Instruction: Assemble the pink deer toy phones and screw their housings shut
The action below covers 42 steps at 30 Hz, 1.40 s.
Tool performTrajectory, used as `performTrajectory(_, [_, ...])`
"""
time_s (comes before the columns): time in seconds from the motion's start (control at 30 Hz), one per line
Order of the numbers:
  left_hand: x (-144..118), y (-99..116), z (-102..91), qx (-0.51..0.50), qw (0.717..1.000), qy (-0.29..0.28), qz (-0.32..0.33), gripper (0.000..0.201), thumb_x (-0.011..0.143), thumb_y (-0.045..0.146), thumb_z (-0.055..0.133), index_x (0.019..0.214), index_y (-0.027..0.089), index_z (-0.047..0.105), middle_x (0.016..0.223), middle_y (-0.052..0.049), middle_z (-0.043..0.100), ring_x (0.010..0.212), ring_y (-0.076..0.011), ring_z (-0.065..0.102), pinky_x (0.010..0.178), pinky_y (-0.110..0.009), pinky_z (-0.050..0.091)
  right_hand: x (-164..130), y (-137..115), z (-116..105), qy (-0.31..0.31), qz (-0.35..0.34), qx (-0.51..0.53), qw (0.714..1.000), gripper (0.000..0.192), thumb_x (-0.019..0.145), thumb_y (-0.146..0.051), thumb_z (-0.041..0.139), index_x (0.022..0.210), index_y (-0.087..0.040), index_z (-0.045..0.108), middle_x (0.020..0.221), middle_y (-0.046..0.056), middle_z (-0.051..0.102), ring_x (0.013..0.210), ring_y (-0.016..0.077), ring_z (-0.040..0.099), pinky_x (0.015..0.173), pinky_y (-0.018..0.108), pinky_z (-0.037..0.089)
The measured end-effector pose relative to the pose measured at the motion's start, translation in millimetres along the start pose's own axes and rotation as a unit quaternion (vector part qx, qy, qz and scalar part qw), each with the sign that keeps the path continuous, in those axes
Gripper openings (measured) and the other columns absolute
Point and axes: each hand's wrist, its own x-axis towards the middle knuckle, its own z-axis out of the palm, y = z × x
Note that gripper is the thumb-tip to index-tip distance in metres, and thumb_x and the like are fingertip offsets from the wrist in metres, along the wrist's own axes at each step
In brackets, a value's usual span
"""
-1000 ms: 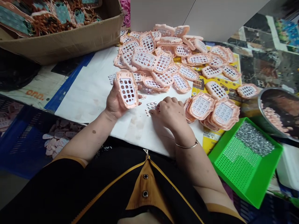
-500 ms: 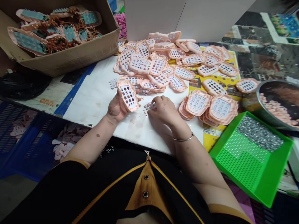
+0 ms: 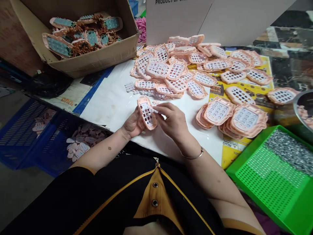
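Note:
My left hand (image 3: 132,125) holds a pink toy phone shell (image 3: 147,113) with a grid of key holes, tilted up over the white sheet (image 3: 107,98). My right hand (image 3: 172,120) pinches a small clear keypad piece (image 3: 154,110) against the upper part of that shell. A few more clear keypad pieces (image 3: 129,86) lie on the sheet beyond the hands. A big heap of the same pink shells (image 3: 186,70) covers the table behind, with a neat stack of shells (image 3: 245,119) to my right.
A cardboard box (image 3: 97,58) with finished brown-backed phones stands at the back left. A green perforated tray (image 3: 269,182) holding silvery parts sits at the right, a metal bowl (image 3: 303,111) beyond it. Blue crates (image 3: 31,137) with small pale pieces lie low on the left.
My right hand picked a clear keypad piece off the sheet and brought it to the shell. My left hand drew the shell closer to my body. The view shifted to the left.

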Motion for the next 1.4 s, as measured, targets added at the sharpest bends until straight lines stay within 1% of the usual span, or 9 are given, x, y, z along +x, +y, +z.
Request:
performTrajectory(0.2, [-1.3, 0.7, 3.0, -0.003, 0.999, -0.047, 0.002, 0.069, 0.054, 0.044, 0.095, 0.115, 0.028, 0.066, 0.098, 0.002, 0.073, 0.087, -0.0164, 0.071, 0.072, -0.024, 0.055, -4.4, -25.7, 3.8, -0.073, -0.012, -0.173, 0.982, 0.031, 0.096, -0.012, 0.042, 0.111, -0.012, 0.069, 0.098, 0.015, 0.066, 0.082, 0.0231, 0.058, 0.072, 0.034, 0.049])
performTrajectory(0.3, [0.6, 3.1, 4.4, -0.011, 0.998, -0.062, 0.002, 0.067, 0.056, 0.041, 0.095, 0.116, 0.028, 0.068, 0.098, 0.003, 0.072, 0.083, -0.0124, 0.07, 0.071, -0.02, 0.054, -4.7, -34.1, -2.9, -0.142, -0.013, -0.171, 0.975, 0.032, 0.095, -0.013, 0.044, 0.119, -0.008, 0.063, 0.105, 0.019, 0.064, 0.09, 0.0253, 0.058, 0.072, 0.035, 0.051])
performTrajectory(0.43, [4.0, 2.5, 0.4, -0.008, 0.998, -0.056, -0.018, 0.076, 0.059, 0.042, 0.094, 0.127, 0.029, 0.064, 0.098, 0.002, 0.072, 0.083, -0.013, 0.069, 0.071, -0.022, 0.054, -7.1, -39.5, -14.8, -0.219, -0.017, -0.138, 0.966, 0.056, 0.086, -0.01, 0.052, 0.142, -0.006, 0.044, 0.124, 0.021, 0.058, 0.1, 0.0267, 0.058, 0.072, 0.033, 0.052])
performTrajectory(0.5, [4.9, 1.8, -1.0, -0.003, 0.998, -0.056, -0.016, 0.08, 0.059, 0.042, 0.094, 0.131, 0.03, 0.062, 0.101, 0.002, 0.072, 0.085, -0.0138, 0.07, 0.072, -0.022, 0.054, -8.0, -40.2, -16.9, -0.234, -0.006, -0.158, 0.959, 0.057, 0.088, -0.009, 0.049, 0.144, -0.006, 0.042, 0.124, 0.021, 0.058, 0.099, 0.0264, 0.059, 0.07, 0.033, 0.052])
performTrajectory(0.77, [4.0, 4.1, 0.5, -0.012, 0.998, -0.054, -0.02, 0.075, 0.052, 0.044, 0.096, 0.12, 0.03, 0.068, 0.105, 0.001, 0.075, 0.089, -0.0152, 0.072, 0.077, -0.023, 0.056, -8.7, -42.5, -18.5, -0.229, -0.006, -0.229, 0.946, 0.039, 0.098, -0.017, 0.036, 0.132, -0.008, 0.054, 0.118, 0.02, 0.063, 0.094, 0.0259, 0.063, 0.069, 0.034, 0.048])
performTrajectory(0.97, [7.3, 1.5, -6.5, -0.033, 0.997, -0.056, -0.042, 0.08, 0.051, 0.057, 0.093, 0.118, 0.021, 0.069, 0.115, -0.007, 0.075, 0.117, -0.0291, 0.067, 0.092, -0.036, 0.056, -9.6, -37.6, -28.4, -0.221, -0.045, -0.179, 0.958, 0.051, 0.088, -0.009, 0.044, 0.138, -0.007, 0.052, 0.129, 0.023, 0.061, 0.106, 0.0308, 0.062, 0.082, 0.041, 0.05])
performTrajectory(1.07, [8.4, 1.8, -6.1, -0.059, 0.996, -0.046, -0.045, 0.068, 0.06, 0.057, 0.089, 0.112, 0.018, 0.07, 0.115, -0.008, 0.075, 0.128, -0.0306, 0.061, 0.104, -0.039, 0.052, -10.0, -31.1, -20.3, -0.152, -0.057, -0.138, 0.977, 0.059, 0.088, -0.005, 0.04, 0.146, -0.007, 0.046, 0.148, 0.023, 0.052, 0.13, 0.0316, 0.053, 0.098, 0.045, 0.048])
performTrajectory(1.17, [7.6, 5.0, -2.6, -0.076, 0.993, -0.053, -0.079, 0.06, 0.071, 0.054, 0.084, 0.116, 0.017, 0.069, 0.119, -0.009, 0.074, 0.133, -0.0276, 0.058, 0.109, -0.036, 0.048, -10.6, -26.3, -8.1, -0.155, -0.104, -0.08, 0.979, 0.061, 0.089, -0.003, 0.036, 0.15, -0.005, 0.041, 0.158, 0.021, 0.044, 0.145, 0.0279, 0.042, 0.11, 0.047, 0.043])
performTrajectory(1.4, [7.5, 14.3, 3.9, -0.142, 0.988, 0.006, -0.063, 0.076, 0.093, 0.071, 0.045, 0.141, 0.011, 0.052, 0.123, -0.015, 0.071, 0.132, -0.0277, 0.059, 0.108, -0.039, 0.049, -12.2, -34.6, -5.1, -0.168, -0.117, -0.079, 0.976, 0.055, 0.091, -0.005, 0.038, 0.145, -0.006, 0.05, 0.154, 0.02, 0.049, 0.144, 0.0274, 0.046, 0.116, 0.049, 0.037])
